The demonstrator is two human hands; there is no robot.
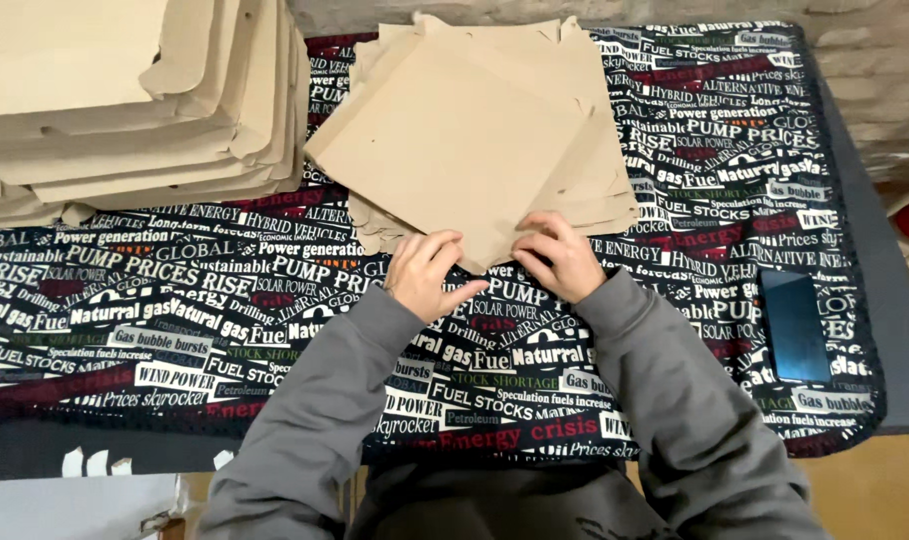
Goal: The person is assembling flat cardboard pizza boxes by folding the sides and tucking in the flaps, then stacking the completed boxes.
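Hands meet at the near corner of a loose pile of brown paper sheets (475,150), which serves as the landmark for everything else. The left hand (427,275) has its fingers curled onto that corner and its thumb stretched toward the tip, pinching or pressing the top sheet; how many sheets it has hold of cannot be made out. The right hand (560,255) lies just beside it on the other edge of the same corner, fingers bent over the paper, and whether they grip under the edge is hidden. The pile rests fanned and askew on a printed black cloth (225,330). Left of the pile, a stack of flat cardboard pieces (125,110) runs out of view at the top and left edges. Right of the pile and nearer the person, a dark phone (795,325) lies on the cloth. Grey sleeves (665,400) cover both arms.
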